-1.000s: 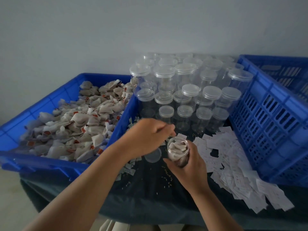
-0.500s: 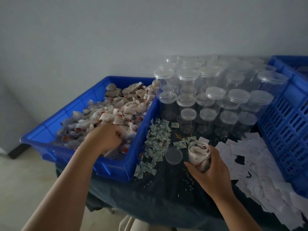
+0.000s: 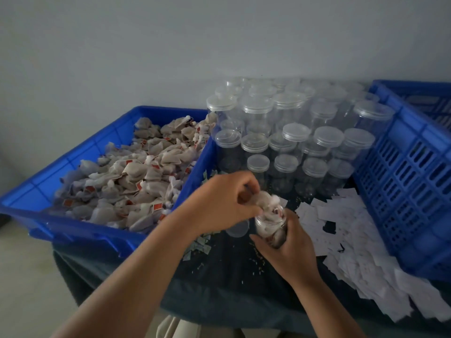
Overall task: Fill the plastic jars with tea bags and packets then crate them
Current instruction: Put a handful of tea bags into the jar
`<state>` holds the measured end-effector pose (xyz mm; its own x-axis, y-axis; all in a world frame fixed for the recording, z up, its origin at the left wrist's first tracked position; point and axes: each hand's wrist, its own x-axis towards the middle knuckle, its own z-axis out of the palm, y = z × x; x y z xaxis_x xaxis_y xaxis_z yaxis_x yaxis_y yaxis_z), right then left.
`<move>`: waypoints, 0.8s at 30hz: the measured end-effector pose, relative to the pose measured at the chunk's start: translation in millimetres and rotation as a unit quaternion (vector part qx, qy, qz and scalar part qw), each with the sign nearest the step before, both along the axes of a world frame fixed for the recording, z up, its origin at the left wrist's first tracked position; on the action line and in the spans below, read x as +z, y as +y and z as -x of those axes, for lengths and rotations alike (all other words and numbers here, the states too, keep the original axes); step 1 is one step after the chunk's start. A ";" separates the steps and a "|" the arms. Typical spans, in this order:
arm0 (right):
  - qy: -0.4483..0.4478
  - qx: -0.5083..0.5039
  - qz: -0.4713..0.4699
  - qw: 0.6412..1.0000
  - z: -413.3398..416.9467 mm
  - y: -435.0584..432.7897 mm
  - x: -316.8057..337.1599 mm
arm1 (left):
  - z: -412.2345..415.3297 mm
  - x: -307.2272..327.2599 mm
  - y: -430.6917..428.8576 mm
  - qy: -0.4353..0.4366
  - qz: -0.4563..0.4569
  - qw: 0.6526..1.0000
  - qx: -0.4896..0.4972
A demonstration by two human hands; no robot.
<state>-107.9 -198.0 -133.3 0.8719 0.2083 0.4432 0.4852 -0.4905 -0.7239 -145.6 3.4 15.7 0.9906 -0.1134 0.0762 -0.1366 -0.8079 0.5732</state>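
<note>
right hand [image 3: 290,250] grips small clear plastic jar [image 3: 268,224] at 5 o'clock of centre. left hand [image 3: 219,203] pinches bunch of white tea bags [image 3: 264,200] at its mouth. best: keep jar steady, press bags straight down, no spill. round clear lid [image 3: 236,230] at jar's 9 o'clock.

Dark cloth [image 3: 219,284] spread over the table, strewn with small crumbs [image 3: 258,262] (too fine to be identified), plain grey wall [image 3: 170,45] behind, pale floor [image 3: 24,276] seen at left.
</note>
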 end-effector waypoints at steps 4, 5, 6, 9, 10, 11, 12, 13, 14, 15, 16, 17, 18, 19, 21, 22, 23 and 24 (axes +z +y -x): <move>0.004 -0.014 -0.004 1.000 0.3 -0.6 2.6 | -11.4 -19.1 -31.6 -0.030 -0.041 0.999 -0.018; -0.001 -0.016 -0.006 1.000 0.2 -1.4 2.6 | -11.2 -21.1 -33.0 -0.046 -0.029 0.998 -0.030; -0.007 -0.013 -0.007 1.000 0.0 -2.1 2.0 | -10.2 -22.8 -33.7 -0.056 -0.036 0.996 -0.051; -0.023 0.008 0.007 1.000 -2.3 -2.2 -1.1 | -4.9 -29.7 -37.2 -0.070 -0.174 0.978 -0.088; -0.034 0.011 0.019 0.999 -3.7 -1.9 -2.9 | -3.5 -32.6 -39.0 -0.085 -0.213 0.970 -0.078; -0.044 0.011 0.026 0.999 -4.8 -1.4 -4.3 | -1.9 -35.1 -40.8 -0.104 -0.231 0.965 -0.061; -0.049 0.008 0.026 0.998 -5.0 -0.8 -5.1 | -0.2 -36.7 -42.8 -0.123 -0.228 0.965 -0.048; -0.049 0.005 0.020 0.999 -4.7 -0.5 -5.1 | 1.6 -38.5 -44.3 -0.137 -0.209 0.967 -0.043; -0.048 0.003 0.013 0.999 -4.0 -0.3 -5.0 | 3.4 -39.5 -45.6 -0.138 -0.188 0.971 -0.046; -0.052 0.003 0.010 0.999 -3.7 -0.5 -5.1 | 4.8 -39.9 -46.4 -0.124 -0.171 0.976 -0.051; -0.058 0.003 0.014 0.998 -3.5 -0.9 -5.3 | 5.0 -39.0 -46.9 -0.099 -0.166 0.979 -0.057; -0.063 0.003 0.021 0.998 -3.3 -1.4 -5.2 | 4.7 -37.6 -47.3 -0.070 -0.166 0.982 -0.062; -0.065 0.003 0.027 0.998 -3.4 -1.9 -4.6 | 3.3 -35.8 -46.2 -0.041 -0.172 0.982 -0.070; -0.065 0.003 0.025 0.998 -3.6 -2.4 -3.7 | 0.7 -34.5 -44.1 -0.020 -0.181 0.980 -0.083; -0.050 -0.004 0.005 0.999 -3.8 -3.1 -2.3 | -0.3 -32.2 -42.1 -0.009 -0.178 0.977 -0.115; -0.041 -0.009 -0.002 0.999 -3.9 -3.0 -2.7 | 1.4 -31.4 -40.6 -0.032 -0.156 0.981 -0.111; -0.038 -0.015 -0.007 0.999 -3.9 -2.8 -3.5 | 2.4 -31.4 -37.9 -0.073 -0.116 0.987 -0.081; -0.039 -0.024 -0.010 0.999 -4.0 -2.6 -4.2 | 2.2 -33.1 -32.4 -0.116 -0.075 0.990 -0.032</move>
<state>-104.0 -200.6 -137.4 0.8432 0.1565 0.5143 0.5167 -0.5000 -0.6950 -147.8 -29.0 -17.4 0.9389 -0.2036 0.2774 -0.3045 -0.8670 0.3943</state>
